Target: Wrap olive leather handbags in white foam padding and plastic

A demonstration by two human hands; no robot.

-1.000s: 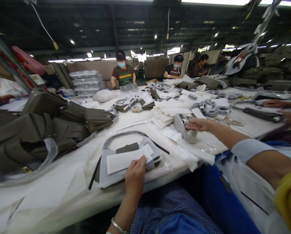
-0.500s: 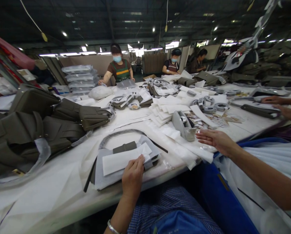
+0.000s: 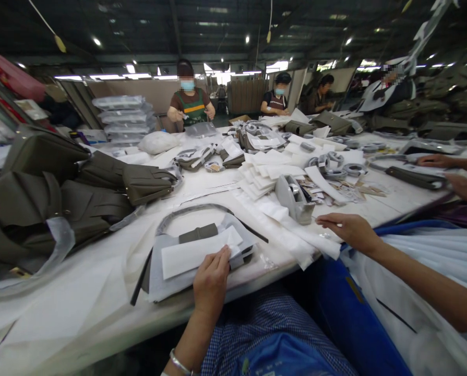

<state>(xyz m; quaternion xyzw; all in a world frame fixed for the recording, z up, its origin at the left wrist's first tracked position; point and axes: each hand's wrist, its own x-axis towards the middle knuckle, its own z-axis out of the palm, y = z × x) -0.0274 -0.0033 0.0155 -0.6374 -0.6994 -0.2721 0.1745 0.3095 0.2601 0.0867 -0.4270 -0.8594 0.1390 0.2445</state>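
Note:
In front of me lies an olive-grey handbag (image 3: 198, 233), partly covered with thin translucent wrap, its covered handle arching away from me. A white folded strip (image 3: 194, 254) lies across it. My left hand (image 3: 212, 271) presses its bent fingers onto the strip's right end, the thumb largely hidden. Beside the front of a grey tape dispenser (image 3: 294, 201), my right hand (image 3: 348, 230) has its fingers drawn together, with the thumb close beneath. Whatever may be between those fingertips is too small to make out.
Olive bags (image 3: 53, 203) are heaped at left. White sheets (image 3: 262, 175), wrapped coils and small tags (image 3: 315, 190) lie beyond the dispenser. A blue bin (image 3: 358, 313) is below the table edge at right. A co-worker's hands (image 3: 452, 169) handle a bag there; other people work across the table.
My right hand's fingers have come closer together beside the tape dispenser. My left hand stays on the white strip. The view has shifted slightly, and the co-worker across has drawn an arm back.

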